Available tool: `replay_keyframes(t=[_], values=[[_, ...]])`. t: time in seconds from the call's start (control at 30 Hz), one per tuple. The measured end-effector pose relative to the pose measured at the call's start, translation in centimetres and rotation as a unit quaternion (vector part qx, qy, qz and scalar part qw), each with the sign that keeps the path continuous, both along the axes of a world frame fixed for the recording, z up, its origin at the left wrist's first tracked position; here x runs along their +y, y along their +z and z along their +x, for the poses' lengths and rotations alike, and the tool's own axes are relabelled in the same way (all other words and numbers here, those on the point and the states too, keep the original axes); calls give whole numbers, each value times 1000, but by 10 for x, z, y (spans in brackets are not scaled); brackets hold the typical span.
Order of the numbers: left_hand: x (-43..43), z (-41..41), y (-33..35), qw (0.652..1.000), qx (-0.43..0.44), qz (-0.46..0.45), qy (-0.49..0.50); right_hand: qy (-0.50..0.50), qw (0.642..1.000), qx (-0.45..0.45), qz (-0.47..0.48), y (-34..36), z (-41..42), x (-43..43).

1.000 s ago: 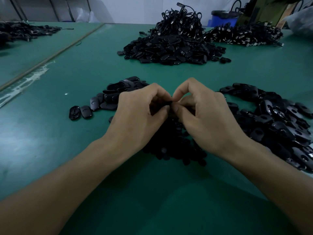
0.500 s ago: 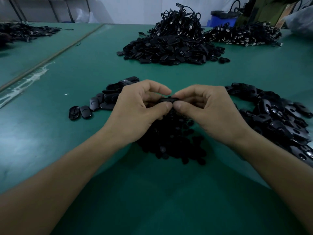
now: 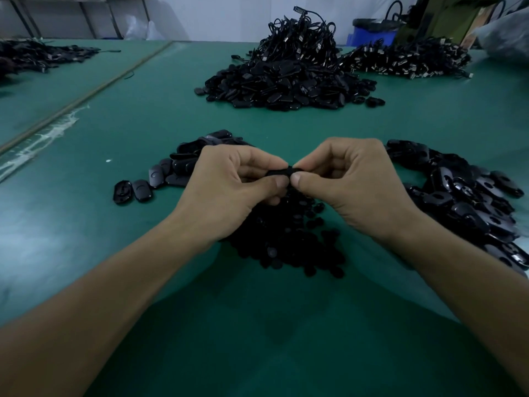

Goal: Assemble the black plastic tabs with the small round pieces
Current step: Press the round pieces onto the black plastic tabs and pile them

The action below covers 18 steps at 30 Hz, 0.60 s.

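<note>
Held tab point(image 3: 279, 171) lies left–right between both grips: left hand point(image 3: 229, 190) pinches its left end, right hand point(image 3: 352, 187) its right end, thumbs nearly touching. Any round piece is hidden.

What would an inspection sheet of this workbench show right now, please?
Surface: green table mat, white scuffed streak at its left.
Job's things: black tab held above heaped small round pieces; left tab pile; right tab pile; larger heap behind.
Clutter: one white speck.
Grippers: left hand and right hand both pinch the tab.
Cables: tangled black cables atop the far heap; second cable heap to its right.
Surroundings: blue bin, white wall.
</note>
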<state>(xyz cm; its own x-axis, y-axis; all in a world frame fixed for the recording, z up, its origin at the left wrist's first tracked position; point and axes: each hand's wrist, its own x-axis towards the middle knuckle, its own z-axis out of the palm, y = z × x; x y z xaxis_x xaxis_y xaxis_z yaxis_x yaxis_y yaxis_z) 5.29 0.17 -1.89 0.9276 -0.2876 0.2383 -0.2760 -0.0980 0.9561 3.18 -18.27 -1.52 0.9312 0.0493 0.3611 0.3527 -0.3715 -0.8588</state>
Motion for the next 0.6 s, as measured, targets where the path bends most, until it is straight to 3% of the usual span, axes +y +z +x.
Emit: replay_keyframes(t=[0.37,0.6], values=[[2,1,5,998,-32,53,11,-4,1000,9,-15,1,0,0],[6,8,-1,993,-61,79,59,-26,995,18,-92,1,2,0]])
